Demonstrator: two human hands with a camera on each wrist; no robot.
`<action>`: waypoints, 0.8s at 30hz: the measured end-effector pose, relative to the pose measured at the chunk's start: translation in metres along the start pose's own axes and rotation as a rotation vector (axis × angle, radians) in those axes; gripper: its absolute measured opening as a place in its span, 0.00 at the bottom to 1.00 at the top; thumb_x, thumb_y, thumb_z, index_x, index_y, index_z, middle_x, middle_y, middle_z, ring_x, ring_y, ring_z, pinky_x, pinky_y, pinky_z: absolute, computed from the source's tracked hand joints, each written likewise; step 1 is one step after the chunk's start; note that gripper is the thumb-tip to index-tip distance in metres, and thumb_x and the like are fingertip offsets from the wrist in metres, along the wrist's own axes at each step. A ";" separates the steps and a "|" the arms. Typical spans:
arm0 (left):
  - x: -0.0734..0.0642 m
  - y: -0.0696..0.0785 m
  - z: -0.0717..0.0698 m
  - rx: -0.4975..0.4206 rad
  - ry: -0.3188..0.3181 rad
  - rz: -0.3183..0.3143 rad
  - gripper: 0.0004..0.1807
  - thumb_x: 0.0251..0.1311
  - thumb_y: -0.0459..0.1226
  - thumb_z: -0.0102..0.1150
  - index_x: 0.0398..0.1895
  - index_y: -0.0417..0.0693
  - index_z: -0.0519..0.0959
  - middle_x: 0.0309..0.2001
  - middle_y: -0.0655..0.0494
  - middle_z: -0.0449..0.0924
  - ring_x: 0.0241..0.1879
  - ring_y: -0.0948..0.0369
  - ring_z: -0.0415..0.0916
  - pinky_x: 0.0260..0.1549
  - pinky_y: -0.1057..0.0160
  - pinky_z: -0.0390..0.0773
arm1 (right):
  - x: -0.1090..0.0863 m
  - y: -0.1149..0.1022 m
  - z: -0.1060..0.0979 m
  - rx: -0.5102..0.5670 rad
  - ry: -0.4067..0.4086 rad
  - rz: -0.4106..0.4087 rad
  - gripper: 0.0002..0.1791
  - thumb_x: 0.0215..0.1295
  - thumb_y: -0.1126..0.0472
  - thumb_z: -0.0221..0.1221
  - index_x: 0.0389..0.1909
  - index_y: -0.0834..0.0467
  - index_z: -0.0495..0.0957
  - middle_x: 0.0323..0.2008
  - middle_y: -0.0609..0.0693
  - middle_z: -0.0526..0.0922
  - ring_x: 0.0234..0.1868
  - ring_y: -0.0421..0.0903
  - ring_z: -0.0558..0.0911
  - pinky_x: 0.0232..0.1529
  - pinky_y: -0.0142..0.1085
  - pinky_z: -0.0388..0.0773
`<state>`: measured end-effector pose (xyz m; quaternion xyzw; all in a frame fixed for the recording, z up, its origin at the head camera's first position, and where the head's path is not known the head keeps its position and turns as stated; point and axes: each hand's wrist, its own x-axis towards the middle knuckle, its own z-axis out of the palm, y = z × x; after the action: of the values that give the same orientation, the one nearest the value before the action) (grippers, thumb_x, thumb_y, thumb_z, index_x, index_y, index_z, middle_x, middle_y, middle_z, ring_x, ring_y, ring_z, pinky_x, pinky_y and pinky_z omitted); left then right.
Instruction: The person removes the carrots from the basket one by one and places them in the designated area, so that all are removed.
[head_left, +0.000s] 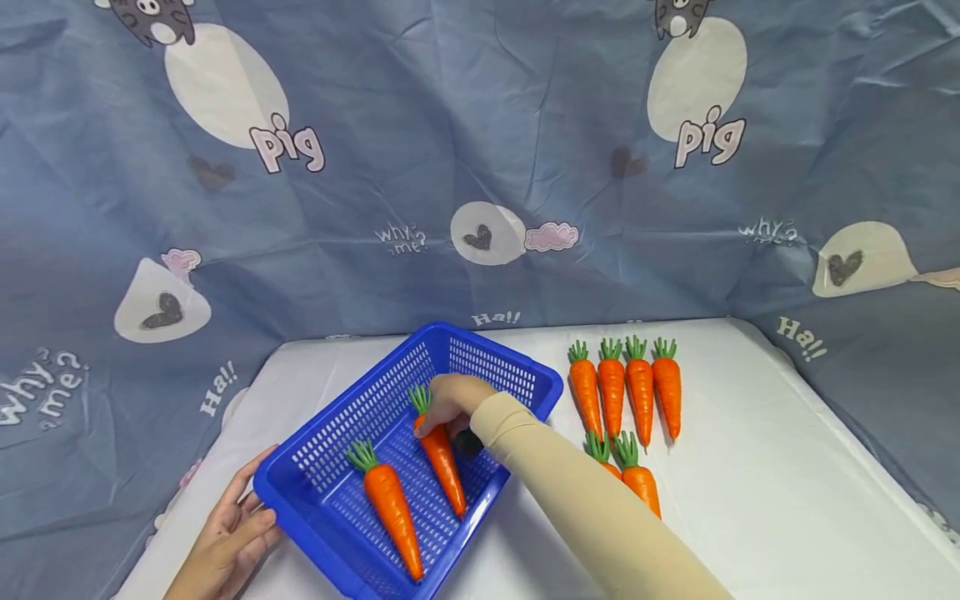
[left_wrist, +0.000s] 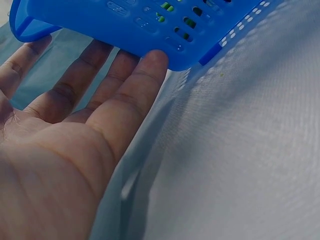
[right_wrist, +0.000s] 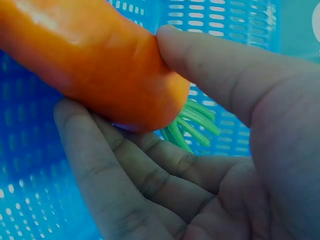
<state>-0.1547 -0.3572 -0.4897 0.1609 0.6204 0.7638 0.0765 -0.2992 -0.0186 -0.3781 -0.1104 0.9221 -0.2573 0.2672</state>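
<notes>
In the head view, my right hand (head_left: 450, 404) reaches into a blue plastic basket (head_left: 288, 492) and pinches an orange carrot (head_left: 442, 462) near its green leafy top. The right wrist view has the thumb on one side of this carrot (right_wrist: 100, 65) and the fingers along the other. Left of it another carrot (head_left: 392, 508) lies on the basket floor. My left hand (head_left: 228, 533) is at the basket's near left corner. Seen from the left wrist, its fairly straight fingers touch the outside of the basket (left_wrist: 115, 25) below the rim.
On the white tabletop (head_left: 750, 467) right of the basket, several carrots (head_left: 611, 387) lie side by side in a row. Two more carrots (head_left: 640, 483) lie nearer, partly behind my right sleeve (head_left: 585, 500). A blue patterned cloth (head_left: 420, 150) hangs behind and around the table.
</notes>
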 end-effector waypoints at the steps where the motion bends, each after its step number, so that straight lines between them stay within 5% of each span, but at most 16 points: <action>1: 0.000 0.000 0.000 -0.005 -0.004 0.002 0.38 0.81 0.25 0.41 0.85 0.66 0.53 0.72 0.67 0.76 0.68 0.63 0.80 0.59 0.57 0.87 | -0.001 0.000 -0.002 0.024 -0.005 -0.007 0.21 0.62 0.53 0.78 0.36 0.59 0.75 0.30 0.54 0.86 0.27 0.48 0.90 0.24 0.30 0.84; 6: 0.000 0.000 -0.001 -0.025 -0.016 0.008 0.38 0.80 0.25 0.40 0.85 0.67 0.54 0.72 0.66 0.76 0.68 0.63 0.80 0.60 0.57 0.87 | -0.008 0.002 -0.011 0.137 -0.017 -0.035 0.21 0.64 0.57 0.77 0.43 0.61 0.74 0.33 0.54 0.83 0.40 0.57 0.94 0.30 0.34 0.88; 11: 0.000 -0.001 -0.001 -0.043 -0.021 0.006 0.38 0.80 0.24 0.40 0.85 0.68 0.56 0.72 0.66 0.77 0.68 0.63 0.81 0.60 0.57 0.87 | -0.014 0.005 -0.017 0.225 -0.020 -0.066 0.26 0.64 0.60 0.76 0.52 0.65 0.71 0.37 0.55 0.79 0.32 0.52 0.90 0.49 0.45 0.91; 19: -0.001 0.000 -0.001 -0.062 -0.044 0.014 0.38 0.80 0.24 0.39 0.85 0.68 0.56 0.73 0.65 0.76 0.68 0.63 0.80 0.60 0.57 0.87 | -0.023 0.010 -0.028 0.225 0.012 -0.130 0.21 0.64 0.57 0.76 0.39 0.60 0.71 0.33 0.53 0.80 0.43 0.59 0.93 0.53 0.49 0.90; 24: -0.001 0.000 -0.001 -0.055 -0.041 0.010 0.38 0.81 0.24 0.39 0.85 0.69 0.56 0.72 0.66 0.77 0.67 0.64 0.80 0.60 0.58 0.87 | -0.027 0.012 -0.036 0.203 0.010 -0.153 0.20 0.63 0.56 0.77 0.38 0.62 0.76 0.32 0.53 0.84 0.38 0.54 0.92 0.52 0.48 0.90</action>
<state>-0.1537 -0.3584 -0.4899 0.1775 0.5966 0.7775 0.0897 -0.2971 0.0154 -0.3469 -0.1514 0.8815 -0.3694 0.2521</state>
